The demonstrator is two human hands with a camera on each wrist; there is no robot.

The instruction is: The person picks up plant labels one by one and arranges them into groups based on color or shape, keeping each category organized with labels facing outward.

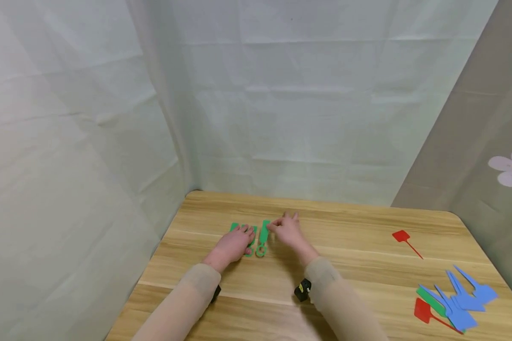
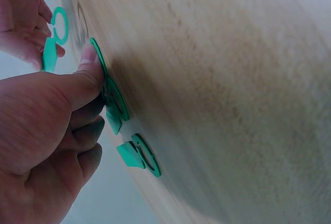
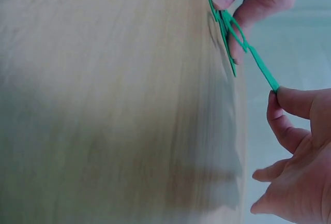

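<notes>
Left hand (image 1: 232, 246) is down flat on the row of green tags (image 2: 116, 107) at the far left of the worktop (image 1: 358, 237), thumb pressing one loop end against the wood, the other fingers loosely bent over the rest. Right hand (image 1: 287, 230) is just beside it, fingertips pinching the end of one more green tag (image 1: 263, 237); from the right wrist view that strip looks lifted at the pinched end, its looped end down by the row, though the blur makes it hard to say whether it lies flat yet.

So a few green tags are lined up side by side, and this one is going in next to them, judging by how they lie. Plenty seems left: well apart on the right sits a heap of blue tags (image 1: 462, 296) with a green and a red one (image 1: 424, 311) tucked under, and a lone red tag (image 1: 403, 237) lies on its own further back.
</notes>
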